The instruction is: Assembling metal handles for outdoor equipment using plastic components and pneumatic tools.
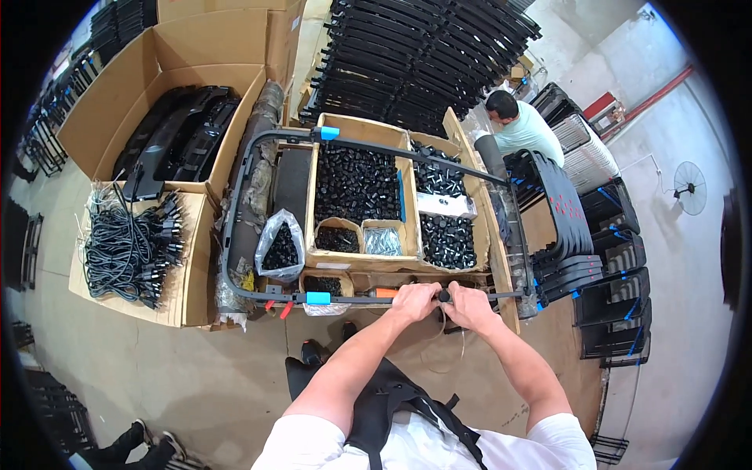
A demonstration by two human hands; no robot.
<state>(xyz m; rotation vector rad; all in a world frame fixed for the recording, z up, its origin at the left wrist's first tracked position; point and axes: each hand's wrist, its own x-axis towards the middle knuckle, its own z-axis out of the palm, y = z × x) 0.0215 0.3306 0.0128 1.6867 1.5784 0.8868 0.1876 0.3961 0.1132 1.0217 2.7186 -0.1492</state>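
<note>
A large black tubular frame (368, 298) with rounded corners and blue tape lies across the workbench. At its near side my left hand (416, 302) is closed on the tube, fingers bent. Close beside it, my right hand (472, 306) is closed on the same tube. Between my fingertips sits a small black round cap (444, 296); whether it is seated in the tube I cannot tell. A thin pale strand (462, 345) loops down below my hands. An orange piece (385, 293) shows just left of my left hand.
Inside the frame, a cardboard tray (411, 180) holds black plugs and screws. A plastic bag (280, 244) of black parts stands left of it. Left are a bundle of black cables (129, 247) and an open carton (207, 43). A person (526, 129) works at the right rear.
</note>
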